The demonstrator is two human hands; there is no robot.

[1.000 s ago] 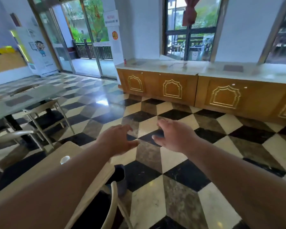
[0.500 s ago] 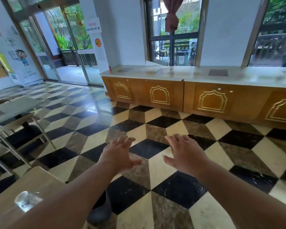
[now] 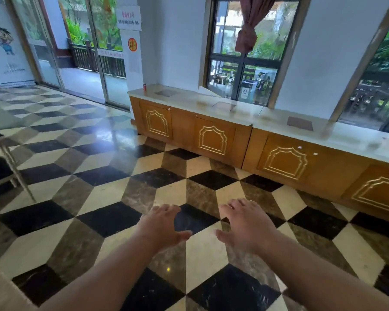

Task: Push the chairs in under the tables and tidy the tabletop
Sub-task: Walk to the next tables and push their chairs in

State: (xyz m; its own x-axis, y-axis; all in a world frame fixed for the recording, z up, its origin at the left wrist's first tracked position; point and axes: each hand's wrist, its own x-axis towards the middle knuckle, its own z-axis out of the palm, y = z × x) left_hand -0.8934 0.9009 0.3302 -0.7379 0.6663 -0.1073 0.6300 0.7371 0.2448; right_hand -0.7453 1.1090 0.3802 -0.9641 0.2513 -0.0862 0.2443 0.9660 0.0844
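Floor [image 3: 103,194] fills most of view: glossy marble in a cube pattern of black, cream and brown diamonds, w/ window glare at far left. Far wall is pale blue-white; sliding glass doors [image 3: 81,48] at far left, window [image 3: 243,55] w/ a tied-up maroon curtain [image 3: 247,23] in the middle. Long wooden cabinet run [image 3: 211,138] along far right wall, gold arch trim on door panels, pale stone worktop [image 3: 263,115] on it, w/ dark flat squares set in. Small red can [image 3: 144,86] stands at worktop's far-left end.

Chair [image 3: 2,162] at left edge, only partly in frame: thin metal legs, dark seat. Grey table edge [image 3: 0,117] just beyond it; whether chair is tucked under, can't tell. A pale wood corner [image 3: 0,288] shows at near left.

Both bare forearms stretch forward over floor. Left hand [image 3: 164,225] and right hand [image 3: 245,225] are palm-down, fingers spread and slightly curled, thumbs pointing at each other, near but apart. Both empty, touching nothing.
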